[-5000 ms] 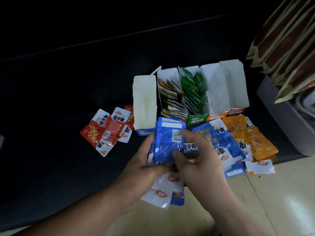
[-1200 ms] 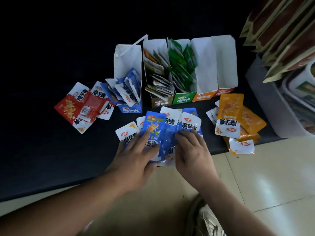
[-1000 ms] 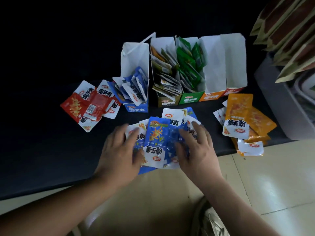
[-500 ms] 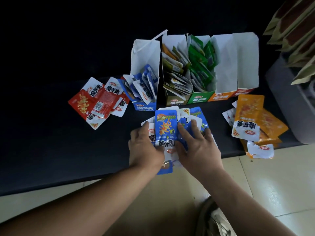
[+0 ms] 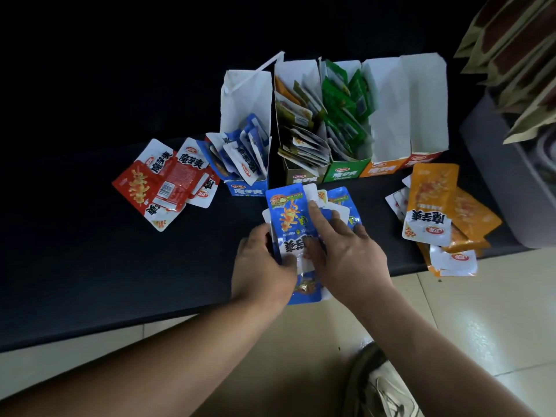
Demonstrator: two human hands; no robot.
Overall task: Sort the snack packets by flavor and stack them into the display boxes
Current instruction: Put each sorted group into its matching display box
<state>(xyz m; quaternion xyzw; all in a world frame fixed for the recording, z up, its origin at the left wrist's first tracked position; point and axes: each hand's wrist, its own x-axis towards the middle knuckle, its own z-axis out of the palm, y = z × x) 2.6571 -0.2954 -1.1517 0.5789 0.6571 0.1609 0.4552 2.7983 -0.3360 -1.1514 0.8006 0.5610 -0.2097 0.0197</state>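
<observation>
On the far left, the red packets [image 5: 164, 183] are lying loose in a heap. Just right of them the blue box [image 5: 245, 94] is standing with its mouth open, and some blue packets are already leaning inside.

The left hand [image 5: 261, 266] is curling round the left edge of the blue packets [image 5: 287, 218], with its thumb on the front. The bunch is sitting right in front of the blue box, on the near side. Its long way is running from near to far, so its far end is pointing at the box. The box is lying far and a little left of the hands, and the left hand is the closer one to it.

The right hand [image 5: 346, 254] is lying flat on the bunch, fingers mostly straight, pressing it down. More to the right, the orange packets [image 5: 436, 212] are waiting in a pile.

Half a second ago the blue packets were fanning out more; now they are squeezing into a tidier bunch. Five seconds ago the blue box was looking empty.
</observation>
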